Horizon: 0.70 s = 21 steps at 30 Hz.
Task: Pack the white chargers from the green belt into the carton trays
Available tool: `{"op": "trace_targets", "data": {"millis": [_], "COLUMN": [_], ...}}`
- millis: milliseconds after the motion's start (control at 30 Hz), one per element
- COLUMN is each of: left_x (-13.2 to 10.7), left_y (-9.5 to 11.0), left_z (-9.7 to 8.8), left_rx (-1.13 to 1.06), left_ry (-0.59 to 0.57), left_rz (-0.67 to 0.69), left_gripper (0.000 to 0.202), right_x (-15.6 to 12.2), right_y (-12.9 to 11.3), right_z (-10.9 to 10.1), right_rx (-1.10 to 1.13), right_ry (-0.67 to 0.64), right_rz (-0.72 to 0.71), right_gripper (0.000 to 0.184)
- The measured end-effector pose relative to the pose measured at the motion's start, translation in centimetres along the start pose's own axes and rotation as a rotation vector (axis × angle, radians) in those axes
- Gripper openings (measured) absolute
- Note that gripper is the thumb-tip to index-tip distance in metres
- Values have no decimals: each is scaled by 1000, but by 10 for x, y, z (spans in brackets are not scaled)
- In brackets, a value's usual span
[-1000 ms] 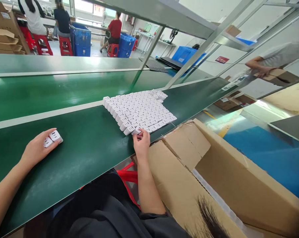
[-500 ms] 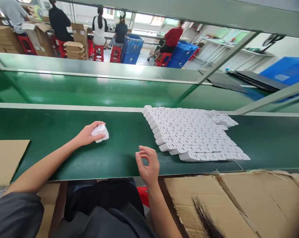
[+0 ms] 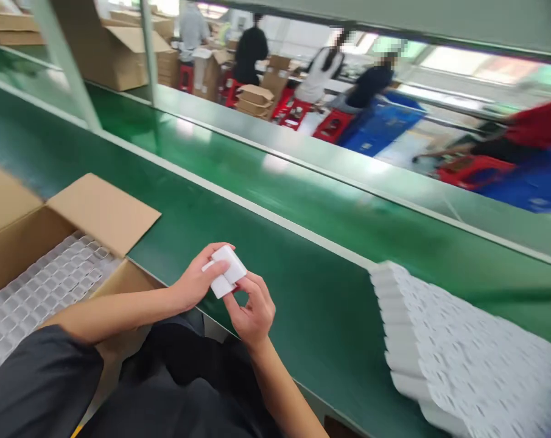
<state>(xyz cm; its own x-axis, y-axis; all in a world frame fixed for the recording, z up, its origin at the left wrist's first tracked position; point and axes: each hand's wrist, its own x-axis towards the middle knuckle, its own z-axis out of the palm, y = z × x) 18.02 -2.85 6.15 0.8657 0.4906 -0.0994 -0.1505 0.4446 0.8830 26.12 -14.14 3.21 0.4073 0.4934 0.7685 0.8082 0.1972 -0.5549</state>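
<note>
In my left hand are a few small white charger blocks, held together between thumb and fingers above the green work surface. My right hand pinches the same blocks at their lower right end, with its thumb below and its fingers behind. How many blocks there are is partly hidden by the fingers. At the right lies a tight array of like white charger blocks, blurred, with small slots on their tops. It is well apart from both hands.
An open cardboard box at the left holds a clear plastic tray with many cells. A white rail runs along the surface's far edge. Across the line, several people sit on red stools near blue crates.
The view has swung left, bringing the open box into sight. My right hand has left the area near the array and met my left hand at the held blocks.
</note>
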Motion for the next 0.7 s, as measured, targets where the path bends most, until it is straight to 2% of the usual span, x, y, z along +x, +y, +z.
{"op": "trace_targets", "data": {"millis": [100, 200, 300, 367, 433, 500, 567, 633, 700], "left_x": [-26, -67, -119, -148, -165, -169, -166, -163, -161], "left_y": [2, 2, -2, -5, -9, -14, -19, -22, -22], "left_z": [-26, -66, -104, -122, -132, -137, -138, -137, -137], "left_rx": [1, 69, 372, 700, 1001, 1206, 1320, 1371, 1397], "left_ry": [76, 115, 185, 192, 91, -45, -118, -132, -141], "left_rz": [27, 103, 144, 138, 130, 119, 117, 120, 123], "left_gripper": [58, 65, 60, 51, 46, 47, 47, 47, 48], "right_x": [19, 37, 54, 62, 66, 64, 57, 47, 38], "right_y": [-10, -19, -25, -29, -34, -40, -45, -50, -52], "right_z": [14, 32, 59, 85, 116, 149, 178, 201, 216], "right_rx": [53, 190, 281, 350, 507, 724, 898, 970, 971], "right_ry": [-176, -398, -610, -730, -855, -972, -1025, -1014, -999], "right_rz": [-82, -139, -98, 39, 285, 580, 793, 856, 821], "right_gripper": [19, 18, 15, 11, 11, 22, 31, 35, 37]}}
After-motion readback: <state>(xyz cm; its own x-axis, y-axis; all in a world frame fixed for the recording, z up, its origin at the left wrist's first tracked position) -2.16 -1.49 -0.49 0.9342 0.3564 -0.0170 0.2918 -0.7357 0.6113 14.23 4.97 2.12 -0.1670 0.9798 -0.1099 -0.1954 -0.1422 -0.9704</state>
